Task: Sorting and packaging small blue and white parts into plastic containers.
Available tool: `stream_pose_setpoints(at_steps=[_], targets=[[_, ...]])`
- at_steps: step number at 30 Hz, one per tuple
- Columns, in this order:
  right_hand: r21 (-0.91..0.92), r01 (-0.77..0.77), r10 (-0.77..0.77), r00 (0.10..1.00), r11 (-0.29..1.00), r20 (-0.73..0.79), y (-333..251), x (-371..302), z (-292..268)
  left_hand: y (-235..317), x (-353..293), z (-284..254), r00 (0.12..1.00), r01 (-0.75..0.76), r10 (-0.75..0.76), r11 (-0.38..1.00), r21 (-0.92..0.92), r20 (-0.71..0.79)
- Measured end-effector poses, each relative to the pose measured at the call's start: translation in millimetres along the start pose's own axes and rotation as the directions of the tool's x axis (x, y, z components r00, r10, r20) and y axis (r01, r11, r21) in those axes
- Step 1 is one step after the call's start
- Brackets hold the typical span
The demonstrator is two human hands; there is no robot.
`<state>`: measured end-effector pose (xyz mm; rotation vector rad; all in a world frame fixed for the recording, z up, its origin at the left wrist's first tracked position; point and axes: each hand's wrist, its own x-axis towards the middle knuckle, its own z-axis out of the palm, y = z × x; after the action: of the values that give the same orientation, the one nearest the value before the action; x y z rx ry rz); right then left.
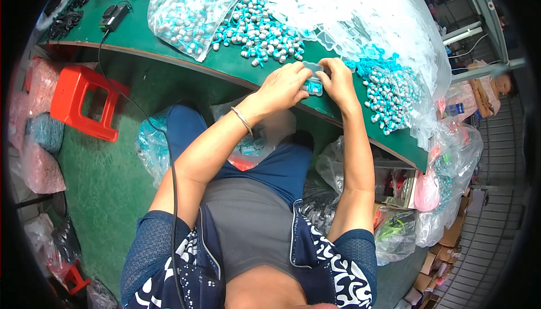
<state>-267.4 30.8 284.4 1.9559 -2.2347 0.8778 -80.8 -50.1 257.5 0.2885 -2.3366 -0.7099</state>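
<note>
My left hand (286,85) and my right hand (338,79) meet at the front edge of the green table (186,55). Together they hold a small clear plastic tray (313,85) with a teal piece in it. A thin bracelet sits on my left wrist. Just beyond the hands lies a heap of small teal and silver parts (260,30). A second heap of the same parts (389,92) lies to the right of my right hand.
Large clear plastic bags (360,4) spread over the table behind the heaps. A black adapter with a cable (114,16) lies at the table's left. A red stool (79,100) stands on the green floor at left. Bags of parts sit under the table and around my legs.
</note>
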Motion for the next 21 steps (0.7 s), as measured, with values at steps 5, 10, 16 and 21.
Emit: stream_pose_setpoints(at_steps=[5, 10, 16, 21], targets=[[0.071, 0.122, -0.113, 0.987, 0.99, -0.113, -5.2, -19.7, -11.0, 5.4, 1.2, -4.3, 0.999, 0.032, -0.034, 0.996, -0.083, -0.024], [0.06, 0.208, -0.206, 0.978, 0.976, -0.032, -24.5, -46.0, -19.5, -7.2, 0.1, 3.1, 0.997, -0.078, 0.078, 0.997, 0.009, 0.027], [0.05, 0.217, -0.212, 0.973, 0.975, -0.092, -24.7, -42.2, -1.8, -9.5, 1.6, 4.2, 0.995, -0.103, 0.103, 0.995, 0.01, 0.002], [0.144, 0.179, -0.174, 0.984, 0.973, -0.043, -24.4, -40.5, 2.8, -17.8, 0.5, -1.3, 0.998, -0.027, 0.035, 0.987, -0.161, 0.049]])
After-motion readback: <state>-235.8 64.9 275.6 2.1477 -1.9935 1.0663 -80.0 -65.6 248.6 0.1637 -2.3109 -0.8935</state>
